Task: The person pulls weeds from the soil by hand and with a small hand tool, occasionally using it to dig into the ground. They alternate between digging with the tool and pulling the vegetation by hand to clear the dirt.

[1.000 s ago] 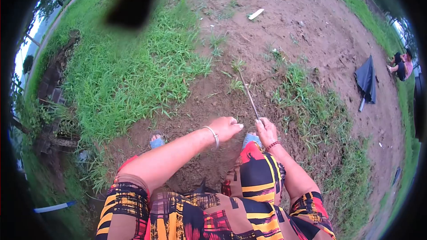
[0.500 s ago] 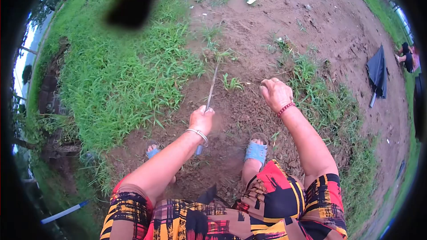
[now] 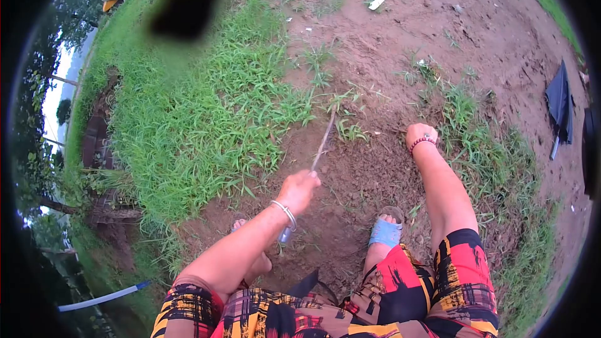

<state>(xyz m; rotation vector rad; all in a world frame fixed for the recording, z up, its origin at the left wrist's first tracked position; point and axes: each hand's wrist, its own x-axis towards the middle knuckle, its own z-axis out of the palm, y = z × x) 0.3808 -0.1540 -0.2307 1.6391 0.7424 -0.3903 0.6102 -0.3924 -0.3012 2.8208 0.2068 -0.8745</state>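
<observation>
Person's left hand (image 3: 299, 189) is fisted round a thin blade (image 3: 323, 143), just left of frame centre. The grip sits partway up the shaft, and the bluish handle end (image 3: 285, 234) sticks out below the wrist. That choked-up hold probably trades reach for control. The blade runs up and right, its tip low at the soil beside a small tuft (image 3: 348, 129). The shallow angle looks set for scraping or cutting at the root line, my read.

Other side: right hand (image 3: 419, 134), right of centre, is down on the dirt at the edge of a grass patch (image 3: 463, 112). Its fingers are hidden, so I can't tell whether it grasps anything or just props. It's well apart from the blade, and that spacing puts it clear of the cutting path, I'd guess.

Person squats with a sandal (image 3: 384, 232) planted lower centre. A folded umbrella (image 3: 559, 101) lies at the right edge, well apart.
</observation>
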